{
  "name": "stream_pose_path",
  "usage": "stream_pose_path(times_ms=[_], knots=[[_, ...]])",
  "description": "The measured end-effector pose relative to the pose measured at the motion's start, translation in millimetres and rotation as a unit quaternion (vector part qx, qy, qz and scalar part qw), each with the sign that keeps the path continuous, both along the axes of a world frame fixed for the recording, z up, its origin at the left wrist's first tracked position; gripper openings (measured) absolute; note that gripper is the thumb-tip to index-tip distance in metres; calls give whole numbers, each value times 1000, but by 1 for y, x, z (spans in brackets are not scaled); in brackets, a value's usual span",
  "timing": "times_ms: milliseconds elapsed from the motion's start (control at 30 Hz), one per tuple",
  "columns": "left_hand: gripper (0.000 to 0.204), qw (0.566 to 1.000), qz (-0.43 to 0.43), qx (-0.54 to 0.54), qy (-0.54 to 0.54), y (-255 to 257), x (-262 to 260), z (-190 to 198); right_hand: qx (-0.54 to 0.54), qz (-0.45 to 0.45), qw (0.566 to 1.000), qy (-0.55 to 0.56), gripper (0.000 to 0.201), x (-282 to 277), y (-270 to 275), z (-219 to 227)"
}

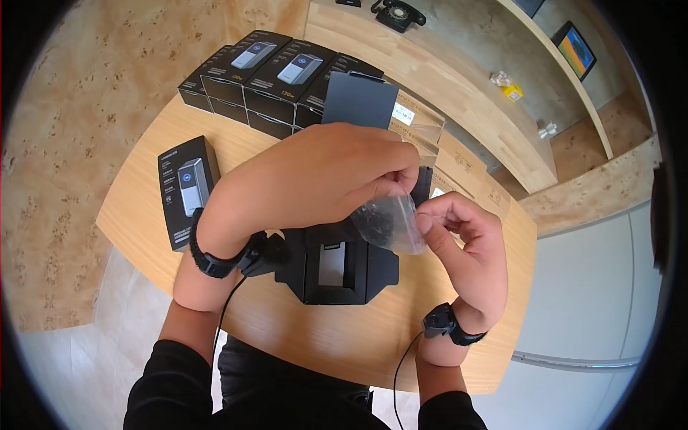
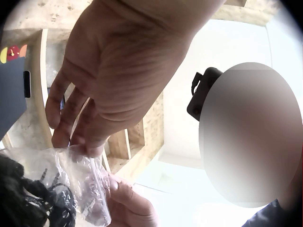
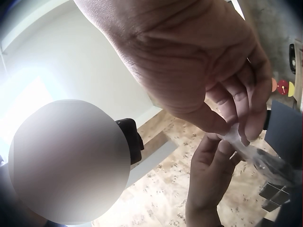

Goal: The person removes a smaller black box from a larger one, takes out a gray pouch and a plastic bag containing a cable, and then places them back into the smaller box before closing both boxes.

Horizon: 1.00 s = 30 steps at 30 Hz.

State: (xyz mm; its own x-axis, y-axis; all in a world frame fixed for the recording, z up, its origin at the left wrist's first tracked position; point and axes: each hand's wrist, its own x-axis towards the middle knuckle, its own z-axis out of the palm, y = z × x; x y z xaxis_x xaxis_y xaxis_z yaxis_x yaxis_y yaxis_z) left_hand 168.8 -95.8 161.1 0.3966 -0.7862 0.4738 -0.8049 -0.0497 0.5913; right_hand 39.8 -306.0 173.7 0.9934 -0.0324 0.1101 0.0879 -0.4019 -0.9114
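Observation:
A clear plastic bag (image 1: pixel 390 223) hangs between both hands above an open black box (image 1: pixel 333 276). The left hand (image 1: pixel 322 172) pinches its top edge, and the right hand (image 1: pixel 469 247) pinches the edge at its right side. In the left wrist view, dark cables with plugs (image 2: pixel 49 194) show inside the bag (image 2: pixel 87 189), below the left hand (image 2: pixel 123 71). The right wrist view shows the right hand's (image 3: pixel 189 66) thumb and fingertips on the bag (image 3: pixel 265 163), with the left hand (image 3: pixel 208 179) close beside them.
Stacked black product boxes (image 1: pixel 269 89) stand at the table's back left, with brown cartons (image 1: pixel 459 161) at the back right. Another black box (image 1: pixel 188 190) lies on the left of the table (image 1: pixel 287 344). A dark lid panel (image 1: pixel 358 100) rises behind the hands.

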Motion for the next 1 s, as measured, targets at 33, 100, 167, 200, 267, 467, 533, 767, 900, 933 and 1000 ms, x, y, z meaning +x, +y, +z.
stream_pose_path(times_ms=[33, 100, 167, 200, 267, 467, 533, 767, 900, 933, 1000], knots=[[4, 1000, 3, -2, -3, 0, 0, 0, 6, 2, 1000, 1, 2, 0, 0, -1], [4, 1000, 5, -25, -13, 0, 0, 1, 27, 6, 1000, 4, 2, 1, 2, -1], [6, 999, 7, -44, -16, 0, 0, -1, 54, 9, 998, 11, 3, 1, 4, 1], [8, 999, 6, -50, -14, -1, 0, -2, 68, 7, 998, 12, 3, 0, 5, 1], [12, 995, 30, -89, -17, -5, -2, -5, 93, 2, 996, 13, 4, 0, 7, 0], [37, 986, -20, 66, 152, 2, -11, 13, 108, -21, 994, 3, 4, 1, 8, -4], [43, 984, -44, 82, 151, -1, -12, 7, 91, -6, 996, -10, 3, 1, 10, -6], [26, 984, -68, 44, 161, 0, -10, 0, 98, -27, 995, -7, 3, -1, 16, 0], [15, 983, -74, 55, 161, 2, -11, 1, 91, -18, 996, -13, 4, 0, 16, -3], [14, 983, -77, 49, 161, 1, -10, 0, 90, -21, 996, -13, 4, 0, 15, -4], [13, 984, -83, 53, 146, 2, -8, 1, 86, -22, 996, -16, 5, 1, 14, -5]])
